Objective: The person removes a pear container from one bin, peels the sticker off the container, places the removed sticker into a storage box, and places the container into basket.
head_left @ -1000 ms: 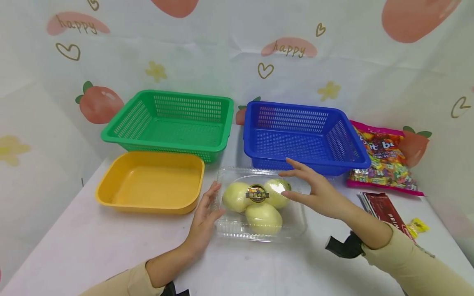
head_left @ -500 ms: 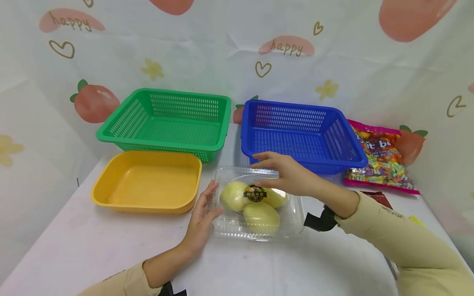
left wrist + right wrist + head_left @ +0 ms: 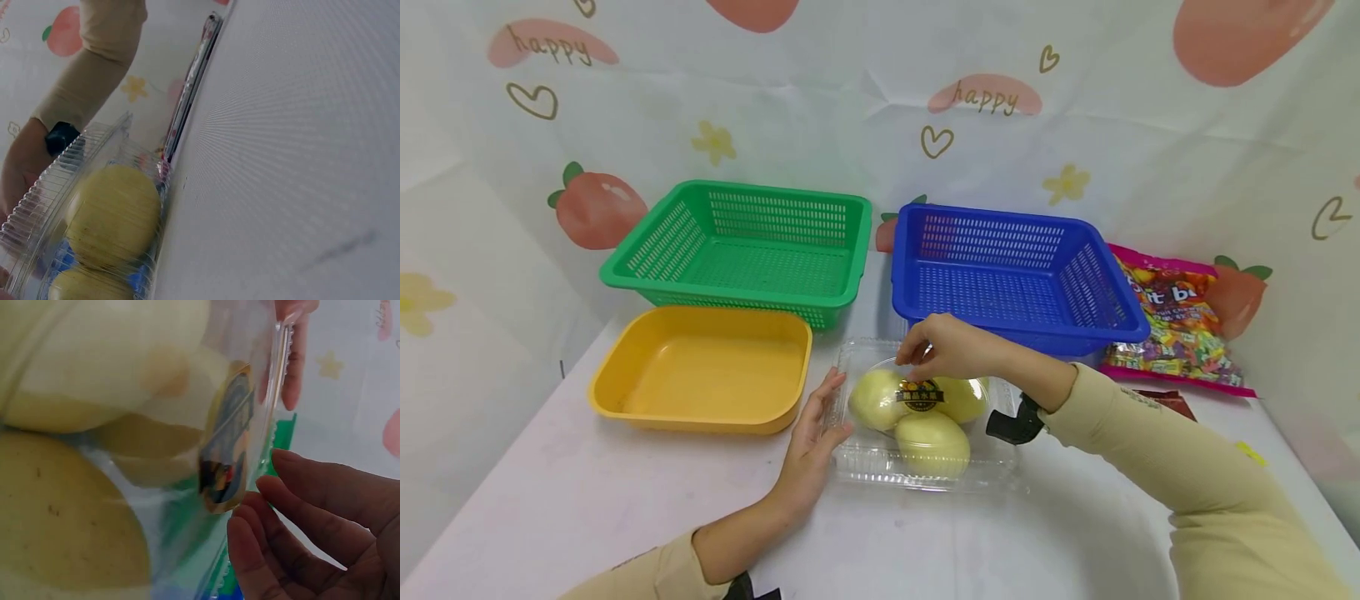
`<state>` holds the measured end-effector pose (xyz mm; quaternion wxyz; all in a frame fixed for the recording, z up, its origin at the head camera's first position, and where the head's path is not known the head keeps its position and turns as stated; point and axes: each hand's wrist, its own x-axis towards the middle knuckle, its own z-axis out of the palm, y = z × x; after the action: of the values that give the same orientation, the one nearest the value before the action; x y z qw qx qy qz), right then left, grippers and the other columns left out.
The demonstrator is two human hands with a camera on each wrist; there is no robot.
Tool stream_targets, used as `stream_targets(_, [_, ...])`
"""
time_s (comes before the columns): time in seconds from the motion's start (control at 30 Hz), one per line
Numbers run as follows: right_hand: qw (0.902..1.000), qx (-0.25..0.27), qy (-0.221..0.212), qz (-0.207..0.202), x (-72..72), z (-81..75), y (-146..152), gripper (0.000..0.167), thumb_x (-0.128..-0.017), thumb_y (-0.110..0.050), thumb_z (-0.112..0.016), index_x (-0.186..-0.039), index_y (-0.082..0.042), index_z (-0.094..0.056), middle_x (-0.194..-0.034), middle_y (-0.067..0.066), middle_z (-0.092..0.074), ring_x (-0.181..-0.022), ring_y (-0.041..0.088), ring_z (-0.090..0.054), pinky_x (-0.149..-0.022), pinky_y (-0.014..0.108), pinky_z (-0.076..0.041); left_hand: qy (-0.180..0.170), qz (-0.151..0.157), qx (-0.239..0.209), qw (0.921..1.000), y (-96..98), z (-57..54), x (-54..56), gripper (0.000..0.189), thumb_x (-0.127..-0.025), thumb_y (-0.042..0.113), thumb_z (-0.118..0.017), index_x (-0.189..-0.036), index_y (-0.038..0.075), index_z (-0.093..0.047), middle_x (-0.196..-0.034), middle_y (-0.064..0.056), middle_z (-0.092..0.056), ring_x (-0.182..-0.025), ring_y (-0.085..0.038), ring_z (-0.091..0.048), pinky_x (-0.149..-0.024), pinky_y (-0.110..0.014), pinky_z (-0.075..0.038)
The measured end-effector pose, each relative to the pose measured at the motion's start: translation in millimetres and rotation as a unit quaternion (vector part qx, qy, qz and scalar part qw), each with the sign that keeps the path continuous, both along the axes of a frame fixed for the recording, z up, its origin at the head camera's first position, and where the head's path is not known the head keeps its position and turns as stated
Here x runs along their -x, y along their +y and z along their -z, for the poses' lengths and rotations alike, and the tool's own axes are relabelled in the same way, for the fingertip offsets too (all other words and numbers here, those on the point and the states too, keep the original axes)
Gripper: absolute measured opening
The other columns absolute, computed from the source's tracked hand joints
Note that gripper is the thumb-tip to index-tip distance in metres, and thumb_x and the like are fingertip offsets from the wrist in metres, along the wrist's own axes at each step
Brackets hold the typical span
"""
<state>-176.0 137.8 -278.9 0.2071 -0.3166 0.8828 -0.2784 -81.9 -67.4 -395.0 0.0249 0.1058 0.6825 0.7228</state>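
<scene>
A clear plastic clamshell box (image 3: 872, 468) lies on the table with 3 pale yellow-green round fruits (image 3: 932, 443) inside. A black and gold label (image 3: 921, 398) sits on its lid. My left hand (image 3: 805, 458) rests along the box's left side, thumb and fingers spread. Over the lid, my right hand (image 3: 955, 350) has bent fingers, their tips at the label's far edge. In the right wrist view, those fingertips (image 3: 247, 540) are close to the label with a gap between thumb and fingers. Whether they touch it is unclear.
Behind the box stand a green basket (image 3: 737, 297) and a blue basket (image 3: 1022, 327). A yellow tray (image 3: 700, 421) is at left. To the right lie a candy bag (image 3: 1180, 325), a dark red packet (image 3: 1172, 403) and a small yellow wrapper (image 3: 1251, 452), partly behind the right sleeve.
My right hand has moved left across the lid from the box's right side to the label, and its fingers have bent inward. The left hand and the box have stayed in place.
</scene>
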Motion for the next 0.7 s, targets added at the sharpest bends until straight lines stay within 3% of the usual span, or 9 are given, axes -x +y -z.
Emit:
stream_targets(0.3, [0.9996, -0.004, 0.001, -0.029, 7.5, 9.1, 1, 0.008, -0.08, -0.001, -0.068, -0.088, 0.0, -0.068, -0.082, 0.006, -0.069, -0.074, 0.008, -0.06, -0.072, 0.021, -0.054, 0.003, 0.002, -0.012, 0.9999, 0.4, 0.4, 0.1, 0.057, -0.089, -0.004, -0.045, -0.143, 0.003, -0.028, -0.158, -0.009, -0.01, -0.146, -0.025, -0.005, -0.117, -0.052, -0.004])
stream_targets(0.7, [0.9994, -0.001, -0.027, -0.023, 12.1, 17.7, 1, 0.006, -0.08, 0.003, -0.065, -0.082, -0.002, -0.067, -0.078, 0.006, -0.067, -0.069, 0.007, -0.058, -0.067, 0.019, -0.053, 0.004, 0.003, -0.007, 1.0, 0.3, 2.2, -0.2, 0.057, -0.089, -0.002, -0.045, -0.143, 0.004, -0.029, -0.158, -0.009, -0.01, -0.146, -0.024, -0.005, -0.117, -0.051, -0.004])
